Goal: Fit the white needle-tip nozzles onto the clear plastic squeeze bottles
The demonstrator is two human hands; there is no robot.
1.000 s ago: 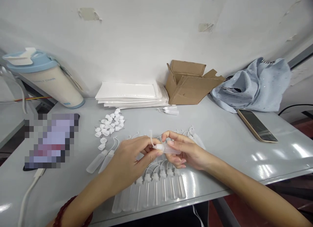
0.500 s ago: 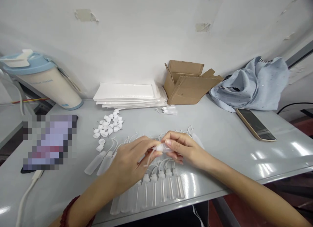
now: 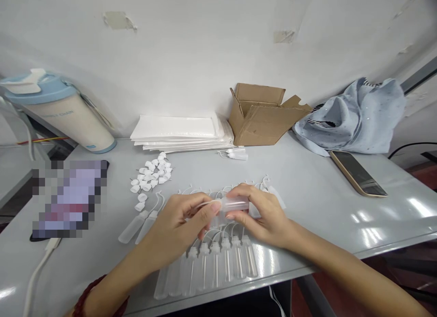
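Note:
A small clear plastic squeeze bottle [image 3: 236,203] lies sideways between both hands, above the table. My left hand [image 3: 191,219] pinches its neck end, where a thin white strap trails over the fingers. The bottle's body is gripped between thumb and fingers of my right hand [image 3: 261,212]. Below the hands, a row of similar bottles [image 3: 215,267] lies side by side near the front edge, caps pointing away. More bottles [image 3: 134,227] lie left of my left hand, and others are partly hidden behind both hands. White caps [image 3: 150,175] with thin needle tips are heaped beyond my left hand.
At the back stand a stack of white envelopes [image 3: 177,130] and an open cardboard box [image 3: 269,121]. A tumbler [image 3: 71,114] and a blurred phone [image 3: 70,196] are on the left. To the right are a blue cloth bag [image 3: 355,119] and another phone [image 3: 358,173].
My right hand has opened its hold wider and now grips along the bottle's body, which shows more. My left thumb has moved onto the neck end.

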